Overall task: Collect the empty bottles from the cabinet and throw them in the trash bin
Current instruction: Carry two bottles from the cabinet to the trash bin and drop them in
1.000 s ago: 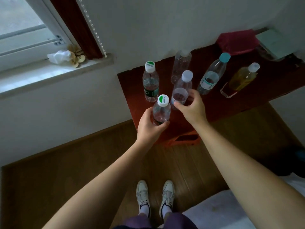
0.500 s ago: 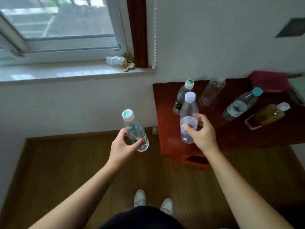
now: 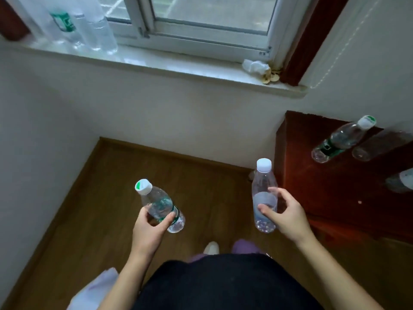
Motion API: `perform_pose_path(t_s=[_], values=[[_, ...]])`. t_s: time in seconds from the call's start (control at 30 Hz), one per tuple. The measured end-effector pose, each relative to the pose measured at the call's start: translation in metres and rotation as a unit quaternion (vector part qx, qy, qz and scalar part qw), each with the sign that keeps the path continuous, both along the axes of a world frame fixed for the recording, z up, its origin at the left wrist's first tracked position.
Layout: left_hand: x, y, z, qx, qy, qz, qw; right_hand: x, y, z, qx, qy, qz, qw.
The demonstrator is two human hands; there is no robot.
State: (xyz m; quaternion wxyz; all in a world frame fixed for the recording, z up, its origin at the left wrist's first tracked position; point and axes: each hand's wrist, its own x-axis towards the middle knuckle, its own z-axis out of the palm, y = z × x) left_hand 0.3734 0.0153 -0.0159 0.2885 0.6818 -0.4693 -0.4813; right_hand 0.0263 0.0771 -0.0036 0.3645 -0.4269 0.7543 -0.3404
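My left hand grips a clear bottle with a green-and-white cap and green label, tilted over the wooden floor. My right hand holds a clear bottle with a plain white cap, upright, just left of the red-brown cabinet. On the cabinet top stand a green-labelled bottle, a capless clear bottle beside it, and part of another bottle at the right edge. No trash bin is in view.
A window sill runs along the wall ahead, with several clear bottles at its left end and crumpled tissue at its right. Wooden floor lies below. Something white sits at the lower left.
I have turned left, away from the cabinet. Both hands have carried their bottles off the cabinet top and now hold them over the floor.
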Motion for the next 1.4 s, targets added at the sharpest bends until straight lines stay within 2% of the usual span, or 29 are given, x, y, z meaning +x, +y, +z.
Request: perform_pose_path(t_s=[0.23,0.37,0.53,0.67,0.8,0.9,0.97,1.03,1.23,1.33,1.4], values=[[0.045,0.017,0.014,-0.009,-0.024,0.146,0.989,0.035,-0.084,0.004,0.022,-0.014,0.139,0.990],[0.060,0.045,0.019,0.017,-0.028,0.285,0.958,0.079,-0.139,0.005,0.040,-0.042,0.262,0.963],[0.081,0.105,0.026,0.048,-0.053,0.468,0.881,0.173,-0.198,0.010,0.048,-0.068,0.445,0.892],[0.101,0.155,0.032,0.054,-0.054,0.601,0.796,0.271,-0.219,0.017,0.049,-0.082,0.564,0.820],[0.124,0.192,0.029,0.048,-0.042,0.695,0.716,0.370,-0.224,0.021,0.049,-0.074,0.660,0.746],[0.151,0.200,0.015,0.057,-0.015,0.730,0.681,0.431,-0.223,0.019,0.057,-0.067,0.692,0.717],[0.181,0.192,0.006,0.065,0.006,0.735,0.675,0.463,-0.226,0.015,0.060,-0.059,0.692,0.717],[0.217,0.174,0.001,0.068,0.020,0.727,0.683,0.488,-0.234,0.010,0.068,-0.051,0.680,0.728],[0.340,0.102,0.013,0.036,0.024,0.625,0.780,0.561,-0.275,0.008,0.071,-0.013,0.647,0.759],[0.403,0.077,0.021,0.012,0.029,0.613,0.789,0.612,-0.300,0.011,0.057,0.025,0.658,0.750],[0.442,0.066,0.020,0.008,0.037,0.620,0.784,0.655,-0.315,0.010,0.051,0.043,0.672,0.737]])
